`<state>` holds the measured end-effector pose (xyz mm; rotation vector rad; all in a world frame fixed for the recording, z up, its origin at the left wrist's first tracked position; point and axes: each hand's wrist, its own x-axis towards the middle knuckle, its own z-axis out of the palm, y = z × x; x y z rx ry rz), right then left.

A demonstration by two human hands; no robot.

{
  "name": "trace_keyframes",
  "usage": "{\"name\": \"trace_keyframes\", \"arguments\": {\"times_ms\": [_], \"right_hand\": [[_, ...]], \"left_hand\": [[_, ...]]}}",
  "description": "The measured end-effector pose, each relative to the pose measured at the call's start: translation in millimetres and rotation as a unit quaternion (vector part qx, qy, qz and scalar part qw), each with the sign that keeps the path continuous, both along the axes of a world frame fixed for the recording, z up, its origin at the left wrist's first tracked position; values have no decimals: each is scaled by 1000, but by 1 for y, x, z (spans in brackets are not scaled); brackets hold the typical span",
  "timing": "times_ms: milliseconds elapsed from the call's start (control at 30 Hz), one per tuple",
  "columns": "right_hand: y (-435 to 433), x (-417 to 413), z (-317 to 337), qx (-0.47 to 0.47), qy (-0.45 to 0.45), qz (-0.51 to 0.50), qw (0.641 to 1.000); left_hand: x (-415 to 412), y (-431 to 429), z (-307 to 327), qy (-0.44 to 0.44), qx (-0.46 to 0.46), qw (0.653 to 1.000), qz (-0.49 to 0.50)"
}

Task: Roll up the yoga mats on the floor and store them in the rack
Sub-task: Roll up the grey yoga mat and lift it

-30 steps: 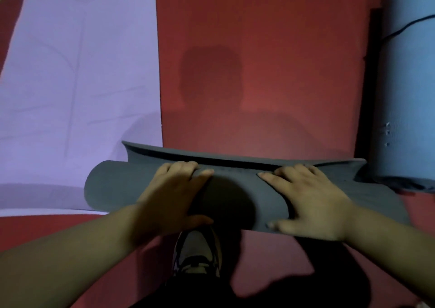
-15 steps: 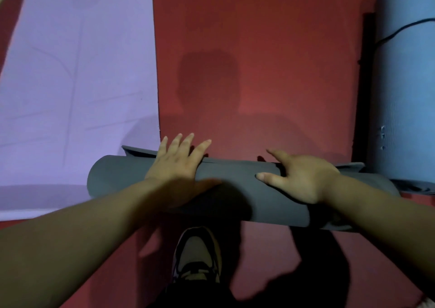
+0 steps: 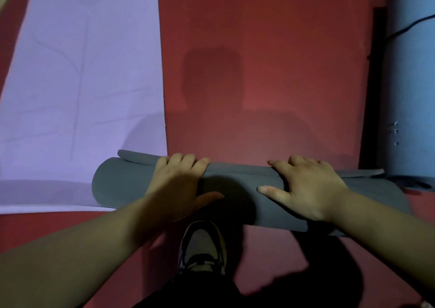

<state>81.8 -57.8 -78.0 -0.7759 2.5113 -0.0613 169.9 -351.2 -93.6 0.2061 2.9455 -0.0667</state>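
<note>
We see the grey mat (image 3: 235,197) rolled into a thick tube, lying crosswise on the red floor (image 3: 270,77) in the lower middle of the frame. Its loose outer edge (image 3: 242,170) runs along the far side of the roll, lifted a little at the left end. The left end of the roll rests over the near right corner of a purple mat (image 3: 82,84), which lies flat and fills the upper left of the frame.

Both hands are on the roll, well apart. The left hand (image 3: 179,185) sits left of centre, its fingers bent over the top and far side of the tube and its thumb spread along the near side, so it clasps the grey mat. The right hand (image 3: 308,190) sits right of centre in the same way: fingers curled over the loose outer edge, thumb pointing left across the roll, holding the mat down.

At the right edge of the frame we find a blue mat (image 3: 414,95), already rolled, lying lengthwise with a thin black cord (image 3: 412,26) across it. Its near end lies just beside the right end of the grey roll; we cannot tell whether they touch.

Below the roll, at bottom centre, a shoe (image 3: 202,248) stands on the floor between the forearms.
</note>
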Motion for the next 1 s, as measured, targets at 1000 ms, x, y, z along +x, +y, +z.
{"name": "trace_keyframes", "arguments": {"times_ms": [1000], "right_hand": [[-161,-13,58,-148,-181,-104,967]], "left_hand": [[0,-109,77,100,374,792,472]]}}
